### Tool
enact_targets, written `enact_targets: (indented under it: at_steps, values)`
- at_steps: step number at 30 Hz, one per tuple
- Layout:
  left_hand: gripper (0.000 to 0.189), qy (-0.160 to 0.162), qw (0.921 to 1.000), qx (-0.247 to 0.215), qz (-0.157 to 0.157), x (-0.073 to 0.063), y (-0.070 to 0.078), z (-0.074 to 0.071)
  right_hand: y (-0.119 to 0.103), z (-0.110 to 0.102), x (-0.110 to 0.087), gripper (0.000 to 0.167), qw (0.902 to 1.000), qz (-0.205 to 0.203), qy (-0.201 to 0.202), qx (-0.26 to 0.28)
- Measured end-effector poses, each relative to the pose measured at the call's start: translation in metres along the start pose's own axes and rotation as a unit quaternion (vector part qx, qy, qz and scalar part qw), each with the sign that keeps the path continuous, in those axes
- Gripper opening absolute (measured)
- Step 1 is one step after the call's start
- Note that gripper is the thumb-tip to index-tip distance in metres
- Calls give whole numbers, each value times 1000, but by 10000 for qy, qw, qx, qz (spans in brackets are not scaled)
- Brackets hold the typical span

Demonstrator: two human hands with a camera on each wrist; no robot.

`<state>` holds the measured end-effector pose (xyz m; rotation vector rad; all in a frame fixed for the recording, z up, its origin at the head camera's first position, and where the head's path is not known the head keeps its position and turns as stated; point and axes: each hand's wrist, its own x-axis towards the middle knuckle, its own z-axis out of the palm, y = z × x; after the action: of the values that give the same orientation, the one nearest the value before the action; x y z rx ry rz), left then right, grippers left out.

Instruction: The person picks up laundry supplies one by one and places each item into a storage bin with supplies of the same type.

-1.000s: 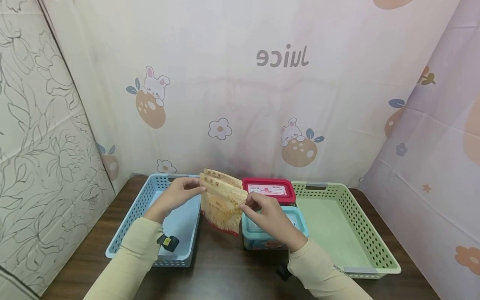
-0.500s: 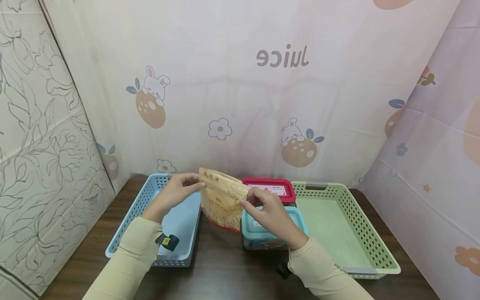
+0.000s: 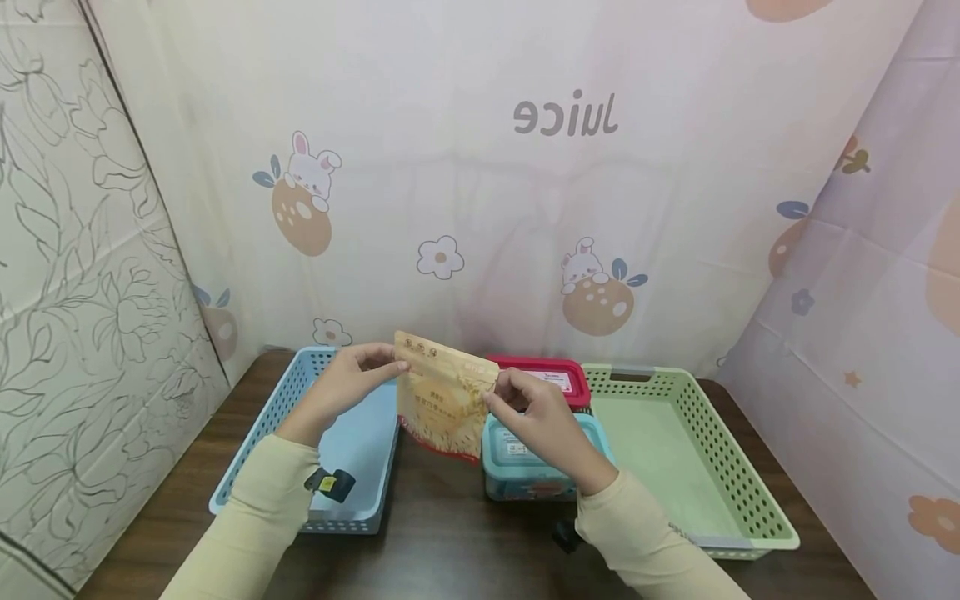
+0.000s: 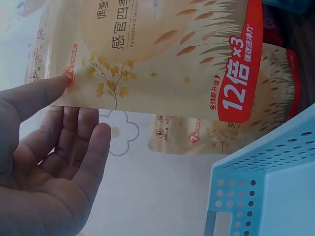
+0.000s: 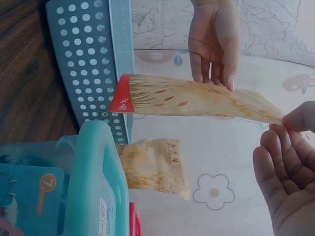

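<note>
Pouch (image 3: 442,398) — left fingers (image 4: 96,157), right fingers (image 5: 276,160) pinching; wrist views alone reveal second pouch (image 5: 155,167).

Beige pouch (image 3: 442,400), golden plant print, red along the bottom, held up by its sides, tilted

Ahead of you hangs a pale, lightly creased curtain (image 3: 480,192), printed with rabbits (image 3: 309,173) leaning on spotted tan fruit (image 3: 302,218), white outlined flowers (image 3: 440,257) and the grey word "Juice" (image 3: 576,118) in mirror-reversed letters. To your left is a white sheet (image 3: 45,275) covered in dark line-drawn blossoms and leaves. The panel (image 3: 840,450) on your right looks faintly lilac, with an orange flower (image 3: 936,518) and a small star (image 3: 852,379). Below you, the surface (image 3: 442,542) is dark brown with wood grain, under soft light.
</note>
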<state>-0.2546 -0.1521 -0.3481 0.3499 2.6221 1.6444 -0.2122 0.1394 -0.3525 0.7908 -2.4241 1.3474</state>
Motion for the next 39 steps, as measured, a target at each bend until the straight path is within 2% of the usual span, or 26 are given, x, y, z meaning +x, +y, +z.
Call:
enact_targets:
  at_steps: [9, 18, 23, 32, 39]
  values:
    - [43, 51, 9999, -136, 67, -5, 2, -3, 0, -3, 5, 9, 9997, 183, -2, 191]
    - [44, 62, 9999, -152, -16, -7, 3, -4, 0, -6, 8, 8, 9996, 232, 148, 106]
    - [45, 56, 9996, -266, 71, -8, 2, -4, 2, -6, 9, 9, 9991, 343, 205, 163]
    - [48, 59, 9990, -418, 157, -11, 1, -5, 2, -5, 12, 12, 9970, 638, 268, 345]
    - [47, 93, 9977, -654, 149, -15, 1, -5, 0, -3, 15, 18, 9924, 955, 298, 711]
